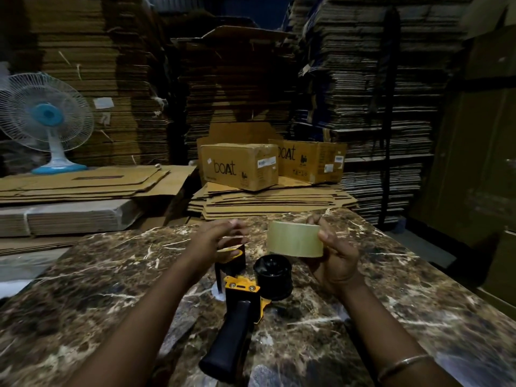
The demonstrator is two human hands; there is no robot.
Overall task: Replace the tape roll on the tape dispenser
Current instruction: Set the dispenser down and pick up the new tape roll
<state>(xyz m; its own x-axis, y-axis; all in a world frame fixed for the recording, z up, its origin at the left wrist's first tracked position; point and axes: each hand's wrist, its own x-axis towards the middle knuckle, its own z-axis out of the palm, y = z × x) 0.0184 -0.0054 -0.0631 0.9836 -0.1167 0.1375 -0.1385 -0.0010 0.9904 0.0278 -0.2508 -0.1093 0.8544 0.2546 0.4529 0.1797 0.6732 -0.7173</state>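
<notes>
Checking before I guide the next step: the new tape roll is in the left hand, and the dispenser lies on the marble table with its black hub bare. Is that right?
Not quite. The head view shows the tape roll held in the right hand, not the left. The rest stands: the dispenser lies on the marble table and its black hub is bare.

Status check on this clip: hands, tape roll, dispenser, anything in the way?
Right hand grips new tape roll, lifted. Left hand at dispenser front; grip unclear. Black hub bare. Nothing blocking.
</notes>
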